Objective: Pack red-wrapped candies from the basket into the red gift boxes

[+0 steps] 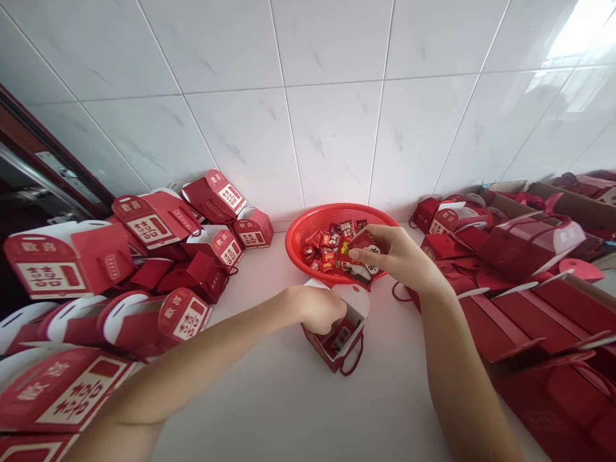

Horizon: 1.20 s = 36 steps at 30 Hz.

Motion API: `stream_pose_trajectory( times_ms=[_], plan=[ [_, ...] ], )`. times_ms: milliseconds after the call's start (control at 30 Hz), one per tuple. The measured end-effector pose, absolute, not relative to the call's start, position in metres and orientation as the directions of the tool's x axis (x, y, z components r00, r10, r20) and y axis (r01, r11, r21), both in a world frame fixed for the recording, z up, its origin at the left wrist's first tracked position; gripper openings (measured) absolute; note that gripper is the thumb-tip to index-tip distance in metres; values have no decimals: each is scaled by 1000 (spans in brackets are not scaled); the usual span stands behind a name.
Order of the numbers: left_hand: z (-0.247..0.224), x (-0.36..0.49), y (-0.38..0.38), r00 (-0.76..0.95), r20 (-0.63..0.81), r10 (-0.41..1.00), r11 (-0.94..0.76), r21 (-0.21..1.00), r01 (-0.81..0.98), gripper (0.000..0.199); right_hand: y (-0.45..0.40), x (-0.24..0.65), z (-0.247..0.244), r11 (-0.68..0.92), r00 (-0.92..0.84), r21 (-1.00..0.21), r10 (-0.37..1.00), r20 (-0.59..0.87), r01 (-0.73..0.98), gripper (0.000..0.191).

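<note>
Looking at a small red box [327, 354] on the white tabletop [250, 398], mid-view, just in front of the red plastic basket [295, 242]. Open on top, pale inside, with a light rounded flap [356, 299] up on the far right side and a dark red cord handle [360, 354] looped out on the near right. Down inside: at least one red wrapped piece [342, 336], partly hidden. Covering much of the opening with the left hand [323, 310], dipped inside; can't tell whether spread or gripping, given fingers out of sight. Pinching a dark red packet [363, 244] between thumb and fingers of the right hand [397, 253], over the right side of the basket. Blocking some of the basket there too. In the basket, a heap of small wrapped sweets [328, 251], mostly red. To the left, red boxes [156, 230] stacked and printed with white panels, partly behind the left forearm [231, 346]. To the right, past the right forearm [450, 359], more open red cartons [524, 324], packed close. Behind, a tiled wall [332, 135].
</note>
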<state>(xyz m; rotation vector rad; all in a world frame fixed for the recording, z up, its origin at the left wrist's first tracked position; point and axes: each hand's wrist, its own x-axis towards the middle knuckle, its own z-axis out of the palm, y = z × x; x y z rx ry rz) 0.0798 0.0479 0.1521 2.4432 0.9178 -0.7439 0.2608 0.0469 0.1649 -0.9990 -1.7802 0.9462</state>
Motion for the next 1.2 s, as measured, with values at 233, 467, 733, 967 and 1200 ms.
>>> stream_pose_trajectory(
  times_ms=[233,467,733,967,1200],
  plan=[
    [163,36,49,775,-306,552,-485,638,598,24,45,264,169,390,-298,-905,896,330,170,28],
    [155,36,47,568,18,823,-164,964,208,43,40,260,173,351,-288,-935,902,322,54,31],
    [153,44,44,380,168,910,-162,986,-50,27,44,259,166,311,-300,-949,901,313,-55,29],
    [146,50,50,211,220,952,-171,958,-231,34,42,259,167,341,-298,-939,892,340,-48,34],
    [145,58,44,200,302,932,-270,947,-175,32,44,253,167,363,-231,-932,907,353,1,29]
  ],
)
